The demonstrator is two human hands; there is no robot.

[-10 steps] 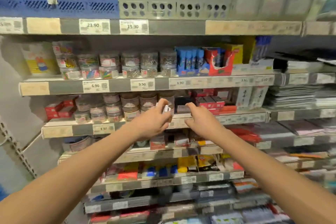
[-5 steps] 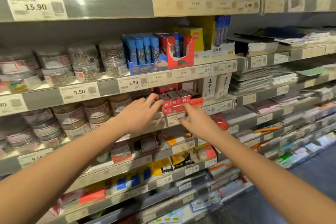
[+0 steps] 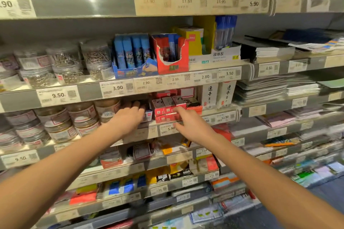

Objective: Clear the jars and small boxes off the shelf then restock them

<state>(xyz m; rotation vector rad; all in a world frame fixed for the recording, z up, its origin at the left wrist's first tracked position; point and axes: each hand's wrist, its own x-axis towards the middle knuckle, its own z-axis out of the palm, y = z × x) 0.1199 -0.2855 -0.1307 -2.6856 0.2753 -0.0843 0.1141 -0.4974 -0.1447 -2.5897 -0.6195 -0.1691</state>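
Note:
Stacked small red boxes (image 3: pixel 163 110) sit on the middle shelf (image 3: pixel 219 117), with a few small dark boxes (image 3: pixel 148 115) just to their left. My left hand (image 3: pixel 128 117) reaches into that shelf, fingers stretched over the dark boxes; its thumb is hidden. My right hand (image 3: pixel 188 122) hovers at the shelf's front edge with fingers spread, the fingertip touching the red boxes' front. Clear jars with brown lids (image 3: pixel 81 117) stand left of my left hand. More clear jars of paper clips (image 3: pixel 67 65) fill the shelf above.
Blue (image 3: pixel 132 54) and red (image 3: pixel 171 55) display cartons and glue packs (image 3: pixel 221 42) stand on the upper shelf. Two white upright boxes (image 3: pixel 217 95) stand right of the red boxes. Stacked notebooks (image 3: pixel 270 87) lie further right. Price strips line every shelf edge; lower shelves hold packets.
The view has moved closer and slightly right. My left hand has pushed further into the shelf onto the dark boxes. My right hand has risen slightly toward the red boxes.

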